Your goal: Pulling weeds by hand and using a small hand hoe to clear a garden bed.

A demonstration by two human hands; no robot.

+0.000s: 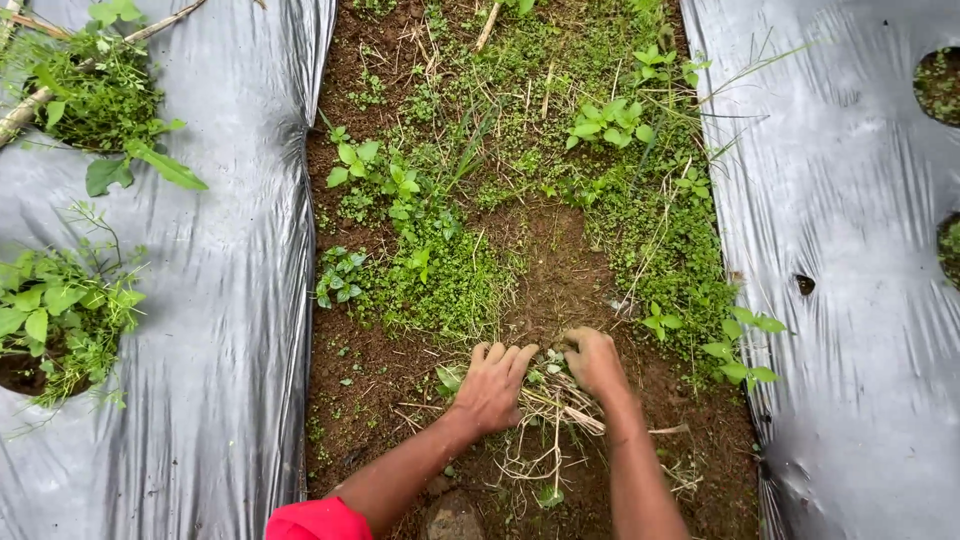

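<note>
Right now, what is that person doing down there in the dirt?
A person is bent over a strip of soil between two sheets of silver plastic mulch. The left hand and right hand press side by side into a clump of weeds and dry stems. Green weeds cover the ground ahead; the soil nearer the person is mostly bare.

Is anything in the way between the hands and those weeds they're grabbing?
Nothing visible is. The left hand and right hand both rest right on the clump of dry stalks and small weeds on the soil strip. The black plastic sheets lie off to both sides, apart from the hands.
</note>
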